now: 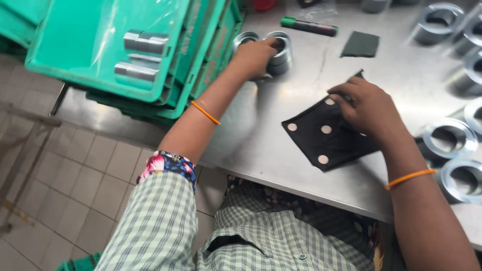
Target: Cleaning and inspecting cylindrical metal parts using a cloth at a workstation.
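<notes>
My left hand (256,56) reaches forward and grips a shiny metal ring (279,52) standing on the steel table (281,115), with a second ring (246,38) right beside it. My right hand (365,106) rests flat on a black cloth with white dots (321,135), fingers curled over its upper edge. Both wrists wear thin orange bands.
Green plastic crates (125,50) are stacked at the left, the top one holding metal cylinders (143,42). More metal rings (449,138) lie along the right side. A green-capped marker (309,26) and a dark green pad (361,45) lie at the back. Tiled floor is below.
</notes>
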